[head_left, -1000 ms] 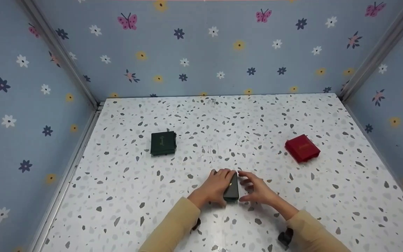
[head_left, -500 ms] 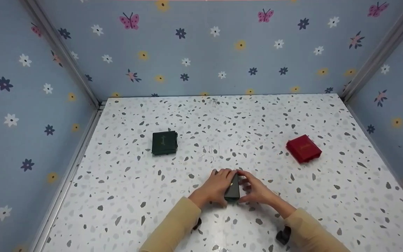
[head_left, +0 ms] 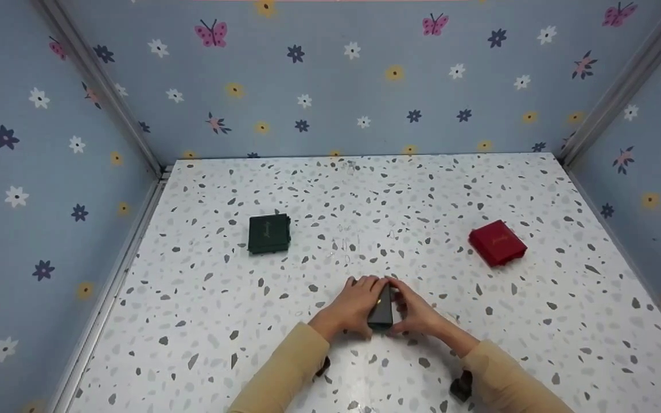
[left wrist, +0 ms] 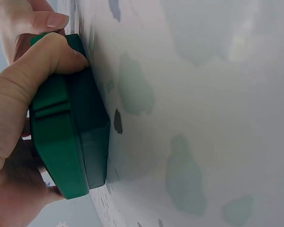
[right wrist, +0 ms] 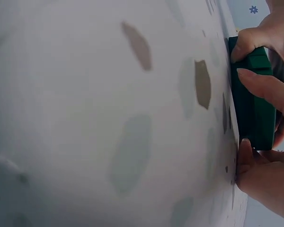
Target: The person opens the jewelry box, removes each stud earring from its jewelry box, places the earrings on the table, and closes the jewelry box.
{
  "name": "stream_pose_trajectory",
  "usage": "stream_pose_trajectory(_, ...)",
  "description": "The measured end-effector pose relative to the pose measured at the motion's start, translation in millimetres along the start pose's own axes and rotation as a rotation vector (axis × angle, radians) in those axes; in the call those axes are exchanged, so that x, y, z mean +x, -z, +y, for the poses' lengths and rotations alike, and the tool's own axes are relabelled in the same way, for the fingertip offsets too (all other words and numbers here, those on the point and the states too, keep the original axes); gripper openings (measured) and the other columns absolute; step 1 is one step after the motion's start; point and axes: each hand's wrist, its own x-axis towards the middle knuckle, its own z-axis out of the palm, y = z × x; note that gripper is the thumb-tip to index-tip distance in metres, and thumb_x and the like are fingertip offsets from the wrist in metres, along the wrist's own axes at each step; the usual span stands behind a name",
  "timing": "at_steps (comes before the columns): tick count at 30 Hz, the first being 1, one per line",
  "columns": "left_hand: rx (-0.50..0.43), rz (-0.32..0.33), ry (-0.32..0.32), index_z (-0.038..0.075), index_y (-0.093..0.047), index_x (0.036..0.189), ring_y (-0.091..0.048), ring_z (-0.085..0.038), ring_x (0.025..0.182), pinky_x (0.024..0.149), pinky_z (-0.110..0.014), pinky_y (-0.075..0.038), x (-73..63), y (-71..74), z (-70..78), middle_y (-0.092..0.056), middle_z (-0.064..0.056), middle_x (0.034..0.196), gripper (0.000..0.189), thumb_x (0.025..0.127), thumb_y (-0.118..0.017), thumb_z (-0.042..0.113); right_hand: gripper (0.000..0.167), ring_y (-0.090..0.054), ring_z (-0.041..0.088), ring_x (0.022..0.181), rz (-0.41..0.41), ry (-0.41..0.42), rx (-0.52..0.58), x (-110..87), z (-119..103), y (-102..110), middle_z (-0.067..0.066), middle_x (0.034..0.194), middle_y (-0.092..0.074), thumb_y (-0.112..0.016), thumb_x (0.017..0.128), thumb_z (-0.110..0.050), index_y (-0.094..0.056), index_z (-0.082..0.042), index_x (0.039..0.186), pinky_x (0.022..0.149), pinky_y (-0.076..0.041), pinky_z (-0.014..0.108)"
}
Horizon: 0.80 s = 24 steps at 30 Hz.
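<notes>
A dark green jewelry box (head_left: 381, 314) with a gold mark on top sits on the table between both hands, near the front. In the left wrist view, the green box (left wrist: 57, 142) shows a lid seam and a darker lower part. My left hand (head_left: 353, 306) grips it from the left, thumb on the near face and fingers reaching over the top to the far side. From the right, my right hand (head_left: 420, 312) holds it, thumb (right wrist: 262, 85) at the near face and fingers curled to the far corner. Its left part is hidden under the left hand.
Another dark green box (head_left: 269, 234) with gold lettering stands farther back on the left. A red box (head_left: 497, 243), turned at an angle, lies back right. Blue flowered walls (head_left: 336, 80) bound the speckled white table (head_left: 422, 201) at the back and sides.
My right hand has moved left, from apart from the green box to contact with it. The left hand keeps its grip, and the other boxes stay where they were.
</notes>
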Motion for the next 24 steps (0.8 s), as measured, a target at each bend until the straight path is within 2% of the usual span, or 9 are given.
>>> stream_pose_trajectory(9, -0.017, -0.006, 0.005, 0.006, -0.021, 0.139, -0.033, -0.02, 0.118, 0.092, -0.044, -0.03, 1.0, 0.2, -1.3, -0.036, -0.009, 0.129, 0.115, 0.049, -0.082, 0.045, 0.102, -0.047, 0.025, 0.104, 0.009, 0.03, -0.046, 0.4, 0.3, -2.9, 0.021, 0.13, -0.036, -0.079, 0.056, 0.0, -0.017, 0.003, 0.138, 0.083, -0.04, 0.039)
stream_pose_trajectory(15, -0.011, -0.016, 0.009, 0.006, -0.02, 0.139, -0.033, -0.021, 0.118, 0.093, -0.045, -0.03, 0.6, 1.7, -1.0, -0.036, -0.01, 0.13, 0.114, 0.05, -0.081, 0.044, 0.102, -0.04, 0.03, 0.115, 0.007, 0.084, -0.075, -0.8, 2.6, -2.8, 0.022, 0.133, -0.033, -0.077, 0.058, 0.0, -0.013, 0.005, 0.138, 0.095, -0.031, 0.044)
stream_pose_trajectory(24, -0.007, -0.001, 0.001, 0.005, -0.022, 0.138, -0.034, -0.021, 0.117, 0.091, -0.043, -0.031, -0.8, 1.7, -0.8, -0.036, -0.009, 0.129, 0.113, 0.051, -0.081, 0.045, 0.103, -0.043, 0.027, 0.112, 0.009, 0.121, -0.107, -1.3, 5.4, -3.2, 0.018, 0.132, -0.035, -0.077, 0.058, -0.003, -0.013, 0.005, 0.139, 0.093, -0.034, 0.042)
